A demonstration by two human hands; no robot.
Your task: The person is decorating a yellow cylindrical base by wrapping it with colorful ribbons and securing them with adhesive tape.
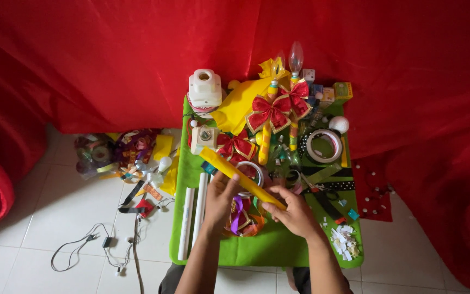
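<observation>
Both of my hands hold a long yellow paper-wrapped stick that slants from upper left to lower right over a green mat. My left hand grips it near the middle, fingers curled around it. My right hand pinches its lower right end. Under my hands lie loops of purple and orange ribbon. Two white tubes lie on the mat to the left of my left wrist.
Red glitter bows, candle-shaped bulbs on wrapped sticks, a tape roll, a white holder and small boxes crowd the mat's far half. Paper scraps lie at right. Ribbons, bulbs and a cable lie on the tiled floor. Red cloth surrounds everything.
</observation>
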